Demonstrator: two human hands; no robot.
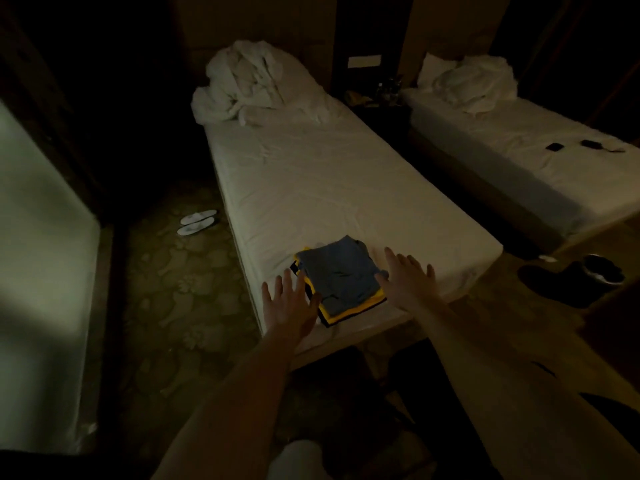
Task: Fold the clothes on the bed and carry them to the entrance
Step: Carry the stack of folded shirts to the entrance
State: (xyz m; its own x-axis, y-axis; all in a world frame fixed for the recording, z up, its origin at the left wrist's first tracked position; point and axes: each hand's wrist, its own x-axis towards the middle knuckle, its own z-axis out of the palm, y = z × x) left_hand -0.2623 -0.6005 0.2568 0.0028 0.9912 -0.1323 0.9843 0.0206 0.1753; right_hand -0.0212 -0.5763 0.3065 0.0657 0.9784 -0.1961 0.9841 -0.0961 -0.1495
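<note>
Your left hand [289, 299] sits flat with fingers spread at the left edge of the folded stack of clothes [341, 280], which lies at the foot corner of the bed [311, 174], blue piece on top, yellow and dark layers beneath. Your right hand [410, 277] is likewise spread and empty at the stack's right edge, so neither hand grips anything yet. To lift well, I'd judge you should slide both palms under the bottom dark layer, press inward evenly, and keep the pile level so no layer slips out.

Folded clothes [341, 280] — stacked, bed's [311, 174] foot
</note>
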